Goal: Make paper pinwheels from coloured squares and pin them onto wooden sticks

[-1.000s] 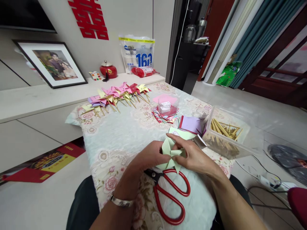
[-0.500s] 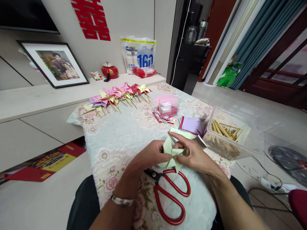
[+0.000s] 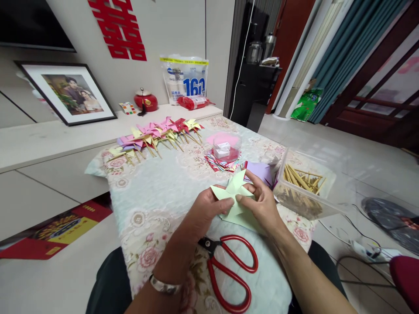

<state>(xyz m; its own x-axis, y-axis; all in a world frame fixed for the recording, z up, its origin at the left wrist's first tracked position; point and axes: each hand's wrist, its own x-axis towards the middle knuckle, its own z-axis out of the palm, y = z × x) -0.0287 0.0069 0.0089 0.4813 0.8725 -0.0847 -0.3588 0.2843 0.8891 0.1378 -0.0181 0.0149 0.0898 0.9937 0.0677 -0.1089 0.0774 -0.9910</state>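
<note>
Both hands hold a pale green paper pinwheel (image 3: 233, 186) above the near part of the table, its points folded toward the middle. The thumb of my left hand (image 3: 204, 210) presses near its centre from the left, fingers behind the paper. My right hand (image 3: 264, 204) grips it from the right, thumb at the centre and index finger along an upper blade. More pale green paper (image 3: 245, 220) shows just below the hands; whether it is a separate sheet I cannot tell. Red-handled scissors (image 3: 212, 250) lie below, their blades hidden under my left forearm.
Finished pinwheels on sticks (image 3: 168, 126) lie along the table's far left. A clear round container (image 3: 236, 143) rests on patterned paper squares (image 3: 211, 162). Purple paper (image 3: 260, 171) lies beside a clear plastic box (image 3: 324, 209) of wooden sticks (image 3: 299, 178) at right.
The pinwheel has been tilted and raised slightly, so its blades face me more openly. Both hands have shifted with it, still gripping. The view has moved a little.
</note>
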